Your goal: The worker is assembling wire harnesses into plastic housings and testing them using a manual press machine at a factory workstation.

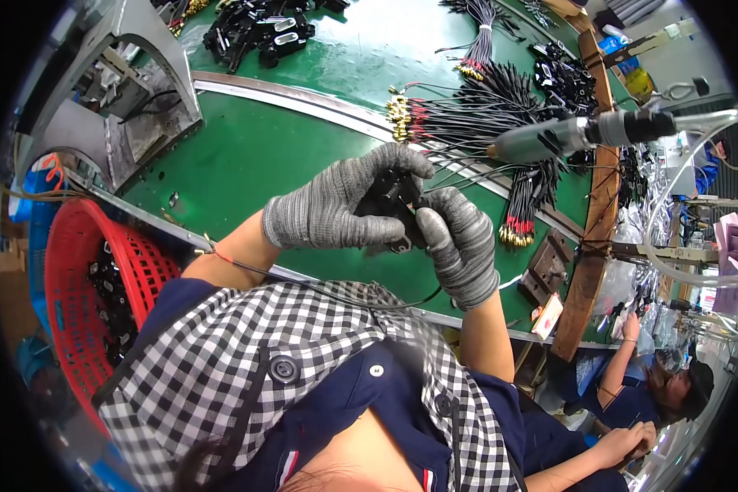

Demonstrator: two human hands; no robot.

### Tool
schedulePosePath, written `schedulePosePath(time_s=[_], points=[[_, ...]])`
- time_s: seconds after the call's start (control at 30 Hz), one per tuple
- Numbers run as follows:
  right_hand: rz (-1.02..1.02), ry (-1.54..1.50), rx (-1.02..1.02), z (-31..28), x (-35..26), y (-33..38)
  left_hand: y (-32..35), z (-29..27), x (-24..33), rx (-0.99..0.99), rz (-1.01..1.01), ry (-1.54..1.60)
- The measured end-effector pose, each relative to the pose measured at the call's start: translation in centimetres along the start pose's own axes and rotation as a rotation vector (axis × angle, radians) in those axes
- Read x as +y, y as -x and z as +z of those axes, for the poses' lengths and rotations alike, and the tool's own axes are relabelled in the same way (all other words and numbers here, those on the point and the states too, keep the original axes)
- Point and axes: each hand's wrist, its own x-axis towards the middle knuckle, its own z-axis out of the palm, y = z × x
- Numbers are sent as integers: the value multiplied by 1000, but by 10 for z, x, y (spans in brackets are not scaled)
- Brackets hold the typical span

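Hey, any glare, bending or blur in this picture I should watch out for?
Head view: whitish glare on the far side of the green table; head view: the pale strip across it bows and the corners go black, as with a fisheye; head view: left hand and right hand look fairly sharp, but the black part between them shows little detail.

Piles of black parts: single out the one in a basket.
The pile inside the red basket, at the left; the top pile and the upper-right pile lie on the green bench instead.
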Motion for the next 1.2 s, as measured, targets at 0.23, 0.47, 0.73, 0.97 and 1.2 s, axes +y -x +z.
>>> schedulePosePath(time_s=[0.23,0.47,0.73,0.97,1.2], points=[[532,-600,-222,-7,3,4,-1,3,4,-61,-80,-28],[-157,498,-163,1,14,-3,-6,0,-4,22,2,-217],[196,-225,-113,14,26,14,-7,-4,-19,-152,-25,36],[10,139,-172,10,28,12,-5,-4,-28,-149,-144,215],[714,-847,-192,28,28,17,-2,-8,-30,-121,-229,218]])
